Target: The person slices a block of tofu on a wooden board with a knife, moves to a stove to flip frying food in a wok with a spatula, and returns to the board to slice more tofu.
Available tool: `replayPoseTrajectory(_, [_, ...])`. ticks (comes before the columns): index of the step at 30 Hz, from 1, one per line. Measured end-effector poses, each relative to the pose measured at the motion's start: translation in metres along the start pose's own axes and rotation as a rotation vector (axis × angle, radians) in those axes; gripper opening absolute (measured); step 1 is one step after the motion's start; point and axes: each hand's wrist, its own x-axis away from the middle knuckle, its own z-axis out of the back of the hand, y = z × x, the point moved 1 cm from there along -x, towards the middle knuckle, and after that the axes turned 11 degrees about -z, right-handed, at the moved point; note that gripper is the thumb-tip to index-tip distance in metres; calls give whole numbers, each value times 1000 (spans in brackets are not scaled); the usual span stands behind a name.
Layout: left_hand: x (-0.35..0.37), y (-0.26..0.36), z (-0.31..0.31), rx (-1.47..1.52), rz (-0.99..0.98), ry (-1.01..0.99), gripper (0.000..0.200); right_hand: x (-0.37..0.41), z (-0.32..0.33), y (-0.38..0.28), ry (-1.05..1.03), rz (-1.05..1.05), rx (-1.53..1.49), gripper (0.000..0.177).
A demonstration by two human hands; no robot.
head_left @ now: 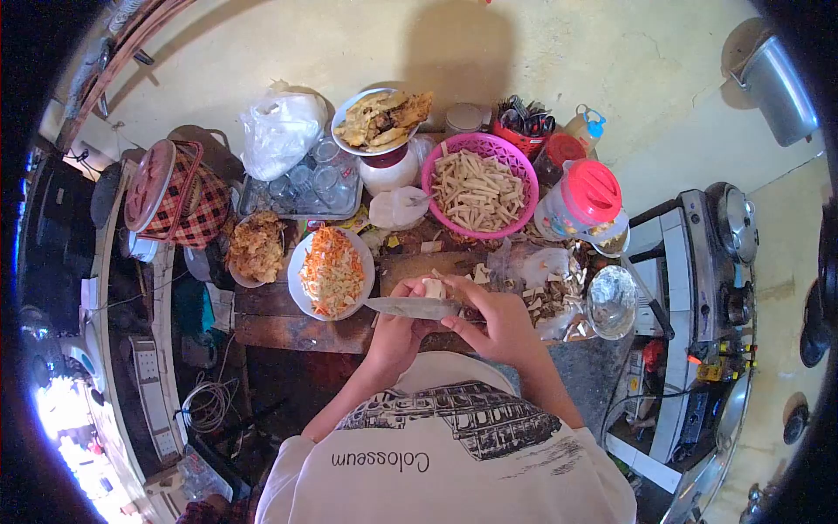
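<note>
My right hand (496, 325) is closed around the handle of a kitchen knife (410, 306), whose wide blade points left across my left hand (400, 332). The fingers of my left hand are wrapped around a pale chunk of food (434, 288), just behind the blade. Both hands are close together in front of my chest, over the near edge of the wooden table (271, 327). Left of them is a white plate (370, 278) of shredded orange and white vegetables. Beyond them, a pink basket (429, 183) holds many pale cut sticks.
Peelings and scraps (559, 293) lie on plastic to the right, beside a metal bowl (611, 301). Behind stand a pitcher with a red lid (594, 188), a tray of glasses (349, 210) and a plate of fried food (384, 118). A stove (703, 262) is at the right.
</note>
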Motion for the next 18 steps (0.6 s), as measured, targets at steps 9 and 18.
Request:
replayPoseTrajectory(9, [5,0,-14,-86,19,91,28,0,-6,9,157,-5,-66,30])
replayPoseTrajectory(18, [4,2,-17,-86,-15,73,25,6,3,15,-45,-162,-265,38])
